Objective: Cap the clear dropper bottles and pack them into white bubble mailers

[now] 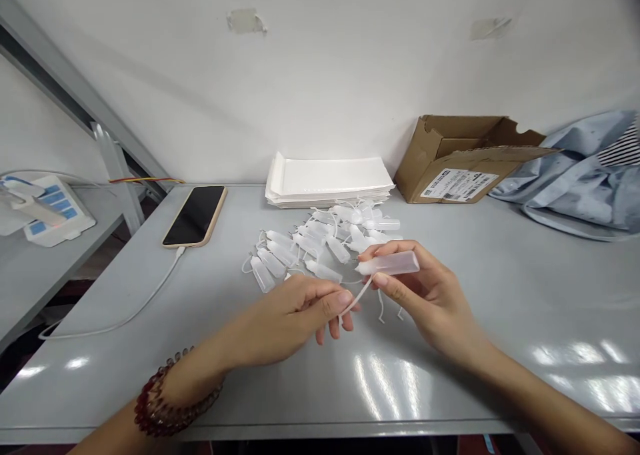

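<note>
My right hand point(425, 288) pinches a small translucent plastic needle-tip bottle point(393, 263), its tip pointing left. A thin white strap point(361, 293) runs from the bottle's neck down to my left hand point(310, 311). The thumb and forefinger of that hand are closed on the strap's free end, which is mostly hidden. Just beyond both hands lies a loose pile of similar bottles point(305, 238), several with fine metal tips and white straps. A few straps stick out below my right hand. A beaded bracelet point(163, 401) circles my left wrist.
Behind the pile is a stack of white envelopes point(333, 178). An open cardboard box point(465, 168) stands at the back right, beside grey-blue fabric point(590, 175). A phone point(195, 216) with a white charging cable point(150, 301) lies on the left of the grey table point(500, 275).
</note>
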A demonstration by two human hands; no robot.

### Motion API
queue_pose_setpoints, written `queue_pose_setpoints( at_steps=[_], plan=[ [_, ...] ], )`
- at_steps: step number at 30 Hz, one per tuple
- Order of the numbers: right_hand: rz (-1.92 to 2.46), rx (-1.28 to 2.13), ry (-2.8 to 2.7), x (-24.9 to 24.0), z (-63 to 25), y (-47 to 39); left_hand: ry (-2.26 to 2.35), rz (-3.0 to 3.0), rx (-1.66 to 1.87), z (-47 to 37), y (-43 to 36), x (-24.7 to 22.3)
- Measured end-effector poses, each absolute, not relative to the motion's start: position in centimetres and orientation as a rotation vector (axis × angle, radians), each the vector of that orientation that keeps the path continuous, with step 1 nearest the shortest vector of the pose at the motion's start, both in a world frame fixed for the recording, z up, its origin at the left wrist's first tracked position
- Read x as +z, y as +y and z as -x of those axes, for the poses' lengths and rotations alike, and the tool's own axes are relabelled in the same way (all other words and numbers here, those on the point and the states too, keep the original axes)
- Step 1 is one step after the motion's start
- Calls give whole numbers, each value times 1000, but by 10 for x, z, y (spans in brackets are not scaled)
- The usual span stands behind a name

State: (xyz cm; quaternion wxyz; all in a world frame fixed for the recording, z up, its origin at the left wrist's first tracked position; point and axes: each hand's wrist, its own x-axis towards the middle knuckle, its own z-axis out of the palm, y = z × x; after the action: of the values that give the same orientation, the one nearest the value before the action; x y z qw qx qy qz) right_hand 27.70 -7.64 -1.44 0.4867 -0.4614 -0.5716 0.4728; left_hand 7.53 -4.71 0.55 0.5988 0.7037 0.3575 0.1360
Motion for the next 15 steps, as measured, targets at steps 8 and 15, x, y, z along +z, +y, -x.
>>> queue_pose_setpoints(
  at_steps=[8, 15],
  plan=[
    [1197, 909, -1378, -15, -277, -76, 794, -1273, 443, -73, -45, 9],
    [1110, 541, -1599, -23, -276, -77, 803, -1126, 545, -69, -44, 9]
  ],
)
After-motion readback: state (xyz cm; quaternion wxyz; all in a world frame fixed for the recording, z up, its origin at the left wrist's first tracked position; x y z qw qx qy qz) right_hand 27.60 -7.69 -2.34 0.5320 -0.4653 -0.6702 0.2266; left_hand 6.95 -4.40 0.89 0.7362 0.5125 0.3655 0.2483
